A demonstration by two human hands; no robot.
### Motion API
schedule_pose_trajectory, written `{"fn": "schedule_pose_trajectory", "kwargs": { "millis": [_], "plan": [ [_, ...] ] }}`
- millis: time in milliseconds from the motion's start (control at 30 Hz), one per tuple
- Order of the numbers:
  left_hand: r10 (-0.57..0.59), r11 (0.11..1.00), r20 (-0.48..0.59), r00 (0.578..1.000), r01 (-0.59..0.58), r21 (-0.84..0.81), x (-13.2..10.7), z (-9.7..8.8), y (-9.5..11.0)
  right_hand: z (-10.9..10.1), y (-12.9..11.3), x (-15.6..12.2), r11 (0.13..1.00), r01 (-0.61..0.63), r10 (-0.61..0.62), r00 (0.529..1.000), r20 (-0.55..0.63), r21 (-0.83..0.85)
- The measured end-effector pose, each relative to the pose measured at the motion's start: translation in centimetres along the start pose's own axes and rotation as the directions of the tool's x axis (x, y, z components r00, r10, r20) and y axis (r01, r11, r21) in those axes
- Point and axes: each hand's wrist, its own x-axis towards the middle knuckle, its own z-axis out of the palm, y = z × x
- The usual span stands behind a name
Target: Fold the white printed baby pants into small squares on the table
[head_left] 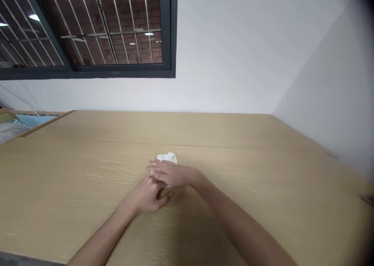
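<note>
A small folded white cloth (168,157) lies on the wooden table (73,180), mostly covered by my hands. My right hand (171,173) lies flat on top of it, fingers stretched out toward the left. My left hand (149,196) sits just in front of and partly under the right hand, its fingers curled at the near edge of the cloth; what they pinch is hidden.
White walls stand behind the table and to the right. A dark-framed barred window (87,28) is at the upper left. A blue and white bundle (17,124) lies beyond the table's left edge.
</note>
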Motion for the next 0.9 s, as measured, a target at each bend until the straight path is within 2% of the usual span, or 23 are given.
{"fn": "schedule_pose_trajectory", "kwargs": {
  "millis": [133, 267, 367, 467, 633, 733, 800, 833, 900],
  "plan": [
    [0.081, 0.991, -0.027, 0.996, -0.077, 0.112, -0.1, 1.7, 0.2, 1.8, 0.9, 0.2, 0.998, -0.011, 0.01, 1.0, 0.019, 0.059],
    [0.087, 0.968, 0.083, 0.993, -0.104, 0.227, 0.0, 2.0, 0.8, 2.5, 2.6, -0.4, 0.995, -0.074, 0.071, 0.996, -0.05, -0.061],
    [0.058, 0.951, 0.145, 0.988, -0.099, 0.293, 0.3, 1.6, 1.4, 2.4, 3.8, -0.5, 0.983, -0.061, 0.043, 0.994, -0.103, -0.173],
    [0.081, 0.942, 0.152, 0.985, -0.126, 0.312, 0.4, 1.2, 1.6, 1.9, 4.8, -0.4, 0.958, -0.074, 0.051, 0.995, -0.089, -0.277],
    [0.095, 0.935, 0.147, 0.985, -0.139, 0.325, 0.3, 1.5, 1.1, 1.0, 6.1, -0.6, 0.942, -0.145, 0.117, 0.987, -0.109, -0.302],
    [0.109, 0.947, 0.128, 0.986, -0.143, 0.289, 0.1, 1.9, 0.7, 1.0, 6.9, -0.8, 0.942, -0.142, 0.099, 0.983, -0.154, -0.303],
    [0.108, 0.963, 0.07, 0.992, -0.122, 0.241, 0.0, 2.1, 0.5, 1.2, 7.6, -0.9, 0.941, -0.164, 0.1, 0.971, -0.218, -0.296],
    [0.088, 0.975, 0.026, 0.996, -0.091, 0.202, 0.0, 2.2, 0.4, 1.3, 7.9, -1.0, 0.939, -0.194, 0.119, 0.958, -0.259, -0.284],
    [-0.038, 0.994, -0.079, 0.996, 0.045, 0.096, 0.1, 2.1, 0.1, 1.4, 8.5, -1.3, 0.928, -0.279, 0.187, 0.921, -0.341, -0.246]
  ]
}}
